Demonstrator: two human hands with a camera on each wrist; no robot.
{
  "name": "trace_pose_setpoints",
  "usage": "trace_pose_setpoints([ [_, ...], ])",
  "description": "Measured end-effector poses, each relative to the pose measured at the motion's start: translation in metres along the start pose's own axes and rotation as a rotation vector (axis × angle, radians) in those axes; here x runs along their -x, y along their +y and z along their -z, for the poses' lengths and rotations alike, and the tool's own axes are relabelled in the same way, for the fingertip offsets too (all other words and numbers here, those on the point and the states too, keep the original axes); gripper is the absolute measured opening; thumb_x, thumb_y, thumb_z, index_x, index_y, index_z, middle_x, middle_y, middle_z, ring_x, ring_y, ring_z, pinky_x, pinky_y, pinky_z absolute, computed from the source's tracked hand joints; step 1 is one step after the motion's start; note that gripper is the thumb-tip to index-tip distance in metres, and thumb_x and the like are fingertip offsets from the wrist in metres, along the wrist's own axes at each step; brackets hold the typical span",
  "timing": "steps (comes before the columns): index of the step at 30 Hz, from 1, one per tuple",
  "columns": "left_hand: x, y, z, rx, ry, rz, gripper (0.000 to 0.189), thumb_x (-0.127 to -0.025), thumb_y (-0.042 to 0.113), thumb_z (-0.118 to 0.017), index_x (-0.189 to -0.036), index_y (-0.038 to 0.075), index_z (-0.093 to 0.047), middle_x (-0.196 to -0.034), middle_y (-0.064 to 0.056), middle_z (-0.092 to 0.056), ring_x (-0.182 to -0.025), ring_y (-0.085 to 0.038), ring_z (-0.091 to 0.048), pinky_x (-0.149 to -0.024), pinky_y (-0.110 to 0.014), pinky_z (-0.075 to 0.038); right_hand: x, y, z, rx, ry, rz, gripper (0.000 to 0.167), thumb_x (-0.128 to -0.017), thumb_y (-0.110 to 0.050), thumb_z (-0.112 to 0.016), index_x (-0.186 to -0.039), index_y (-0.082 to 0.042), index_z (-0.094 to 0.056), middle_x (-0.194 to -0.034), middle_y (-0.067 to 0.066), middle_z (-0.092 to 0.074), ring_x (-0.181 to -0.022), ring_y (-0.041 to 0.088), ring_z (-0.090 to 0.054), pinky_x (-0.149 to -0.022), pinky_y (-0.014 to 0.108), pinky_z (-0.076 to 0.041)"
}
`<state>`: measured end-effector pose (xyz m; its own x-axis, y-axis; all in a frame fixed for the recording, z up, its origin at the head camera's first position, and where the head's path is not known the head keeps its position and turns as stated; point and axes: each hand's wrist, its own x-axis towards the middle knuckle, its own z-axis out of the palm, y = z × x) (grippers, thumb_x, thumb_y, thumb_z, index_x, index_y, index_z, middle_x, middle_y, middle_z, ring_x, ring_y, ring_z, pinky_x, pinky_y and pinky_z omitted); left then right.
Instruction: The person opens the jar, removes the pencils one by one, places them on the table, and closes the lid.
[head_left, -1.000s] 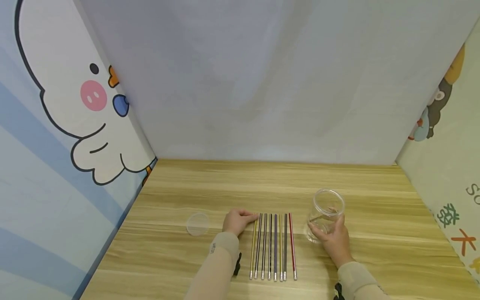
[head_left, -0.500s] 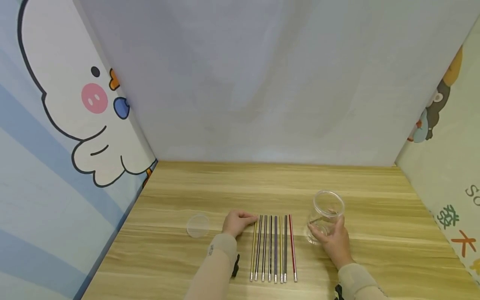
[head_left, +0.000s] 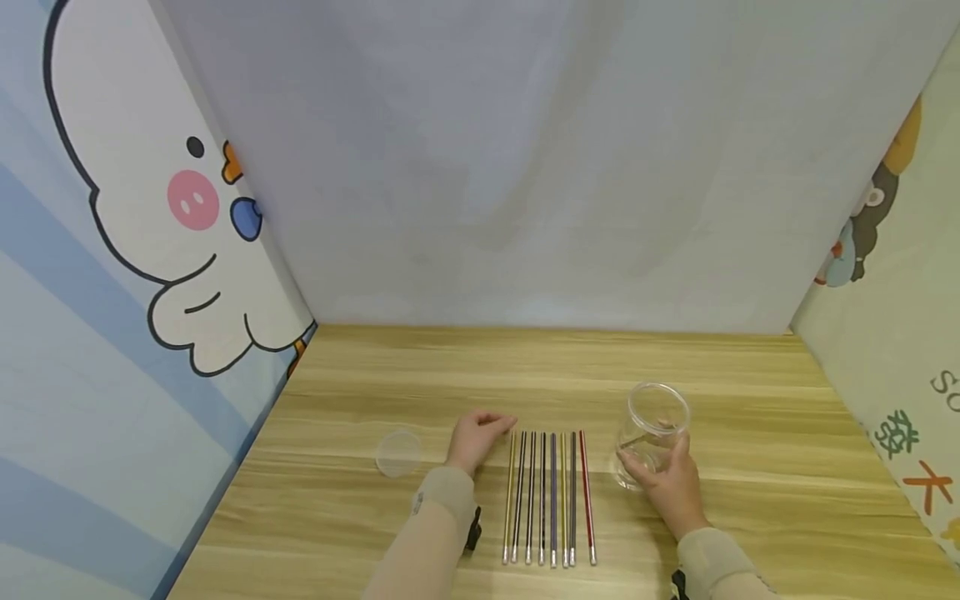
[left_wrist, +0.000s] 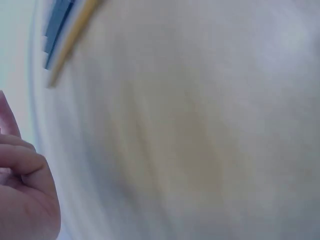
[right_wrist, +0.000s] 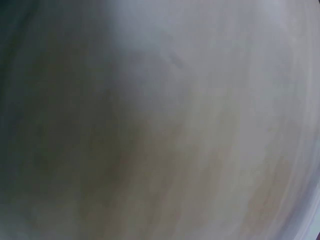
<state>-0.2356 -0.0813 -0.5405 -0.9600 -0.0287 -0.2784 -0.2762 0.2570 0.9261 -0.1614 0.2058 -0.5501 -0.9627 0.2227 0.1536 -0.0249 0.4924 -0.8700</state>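
Observation:
Several pencils lie side by side on the table in the head view, eraser ends toward the person. The leftmost is a yellow pencil [head_left: 509, 497]; a red pencil [head_left: 588, 497] lies rightmost. My left hand [head_left: 474, 439] hovers by the far tip of the yellow pencil, fingers reaching right, holding nothing visible. In the left wrist view that hand [left_wrist: 27, 195] is apart from the yellow pencil [left_wrist: 74, 40]. On the right, my right hand [head_left: 671, 492] grips a clear, lidless plastic jar [head_left: 654, 408] standing upright, thumb and fingers round its lower side. The right wrist view is too blurred to show the hand.
A round translucent disc [head_left: 398, 453], like a lid, lies flat left of the left hand. The wood-grain table [head_left: 480, 367] meets a pale back wall [head_left: 480, 208]. Printed cartoon panels [head_left: 225, 308] stand at the sides.
My left hand was touching the far end of the yellow pencil; it has moved slightly away from the person, off the tip. The right hand and jar hold still.

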Motion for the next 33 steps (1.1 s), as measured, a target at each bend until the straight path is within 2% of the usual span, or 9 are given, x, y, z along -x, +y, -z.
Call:
trace_pose_setpoints([
  [5, 0.01, 0.023, -0.003, 0.03, -0.01, -0.063, 0.031, -0.09, 0.036, -0.072, -0.11, 0.012, -0.071, -0.105, -0.003, -0.071, -0.106, -0.024, -0.062, -0.099, -0.048, -0.047, 0.0, 0.0, -0.001, 0.005, -0.003, 0.01, 0.084, -0.083, -0.024, -0.08, -0.142, 0.001, -0.027, -0.128, 0.028, -0.055, -0.114, 0.048, -0.057, -0.097, 0.062, -0.045],
  [11, 0.021, 0.051, -0.015, 0.069, -0.03, -0.139, 0.027, -0.087, 0.033, -0.076, -0.105, 0.014, -0.072, -0.1, -0.001, -0.069, -0.094, -0.017, -0.061, -0.088, -0.036, -0.051, 0.0, 0.001, -0.001, 0.014, 0.005, 0.025, 0.083, -0.082, -0.021, -0.081, -0.142, 0.0, -0.028, -0.126, 0.028, -0.056, -0.112, 0.048, -0.059, -0.097, 0.061, -0.045],
  [16, 0.028, 0.069, -0.026, 0.062, -0.064, -0.214, 0.026, -0.085, 0.036, -0.078, -0.102, 0.017, -0.073, -0.099, 0.001, -0.068, -0.088, -0.012, -0.061, -0.079, -0.029, -0.05, 0.0, 0.001, -0.001, 0.026, 0.011, 0.03, 0.082, -0.082, -0.022, -0.08, -0.141, 0.001, -0.028, -0.125, 0.028, -0.057, -0.111, 0.047, -0.059, -0.096, 0.059, -0.045],
  [23, 0.044, 0.089, -0.039, 0.055, -0.084, -0.27, 0.028, -0.085, 0.038, -0.078, -0.103, 0.017, -0.073, -0.098, 0.002, -0.069, -0.077, -0.009, -0.059, -0.068, -0.026, -0.048, 0.0, 0.002, 0.0, 0.022, -0.004, 0.024, 0.084, -0.083, -0.024, -0.08, -0.143, 0.001, -0.026, -0.126, 0.029, -0.056, -0.114, 0.049, -0.057, -0.097, 0.063, -0.044],
  [27, 0.055, 0.098, -0.047, 0.06, -0.094, -0.305, 0.027, -0.085, 0.036, -0.078, -0.104, 0.016, -0.074, -0.099, 0.004, -0.069, -0.073, -0.008, -0.056, -0.066, -0.026, -0.048, 0.0, 0.003, -0.001, 0.018, -0.012, 0.018, 0.085, -0.083, -0.024, -0.08, -0.144, 0.0, -0.025, -0.127, 0.029, -0.056, -0.115, 0.05, -0.057, -0.099, 0.065, -0.042],
  [33, 0.069, 0.112, -0.059, 0.099, -0.149, -0.35, 0.028, -0.085, 0.034, -0.078, -0.107, 0.017, -0.074, -0.098, 0.008, -0.07, -0.076, -0.005, -0.056, -0.073, -0.026, -0.048, -0.001, 0.001, 0.0, 0.013, -0.016, 0.007, 0.086, -0.082, -0.024, -0.081, -0.143, 0.001, -0.026, -0.127, 0.031, -0.056, -0.118, 0.051, -0.055, -0.102, 0.065, -0.04],
])
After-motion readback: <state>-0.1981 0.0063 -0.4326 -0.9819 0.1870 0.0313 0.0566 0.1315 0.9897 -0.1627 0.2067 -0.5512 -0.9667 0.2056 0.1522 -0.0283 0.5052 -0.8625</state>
